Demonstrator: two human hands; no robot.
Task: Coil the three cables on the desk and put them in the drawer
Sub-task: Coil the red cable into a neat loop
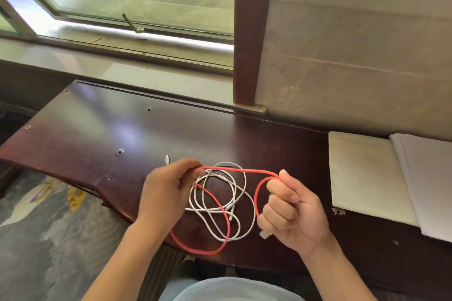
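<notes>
A red cable (pixel 241 170) stretches between both hands above the dark wooden desk (pixel 102 129). My left hand (pixel 166 193) pinches it near one end, and a red loop hangs below that hand past the desk's front edge. My right hand (pixel 292 210) is closed on the other part, with a loop curving round its fingers and a plug poking out under the fist. White cables (pixel 220 205) lie in a loose tangle on the desk between the hands. A small white plug (pixel 167 159) shows just beyond my left hand. No drawer is visible.
A cream folder (pixel 364 176) and a stack of white paper (pixel 430 183) lie on the desk at the right. A window sill and a wall run behind the desk. Patterned floor shows at the left, below the desk's curved edge.
</notes>
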